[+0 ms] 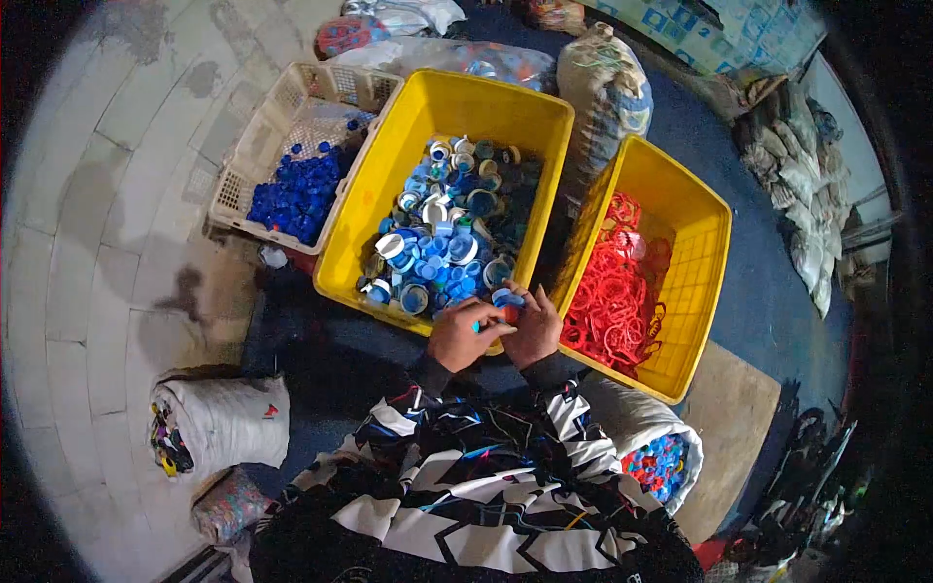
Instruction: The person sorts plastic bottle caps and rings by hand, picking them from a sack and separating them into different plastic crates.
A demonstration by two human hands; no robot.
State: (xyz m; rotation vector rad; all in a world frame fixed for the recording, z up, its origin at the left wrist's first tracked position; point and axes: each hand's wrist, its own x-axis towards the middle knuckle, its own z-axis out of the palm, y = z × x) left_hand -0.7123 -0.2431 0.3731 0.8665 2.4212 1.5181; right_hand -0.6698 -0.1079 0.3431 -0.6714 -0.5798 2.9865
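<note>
Blue cap, one, at the fingers of the right hand, above the near right part of the large yellow bin; right grip closed on it, the hand partly hiding the hold. Orange-red piece, small, between the two hands; which one bears it cannot be told. Teal piece, small, in the curled fingers of the left hand, which is beside the right; left grip drawn in around it. Mixed caps, blue, white and clear, heaped inside the large yellow bin. Pale crate, perforated, left of that bin, with dark blue caps within. Second yellow bin, smaller, to the right, tilted in view, containing red rings. White sack, open, lower left, dark and yellow bits at its mouth. Second white sack, lower right, below the smaller bin, showing multicoloured caps. Stuffed sack, pale, beyond and between the yellow bins. Blue floor covering, beneath.
</note>
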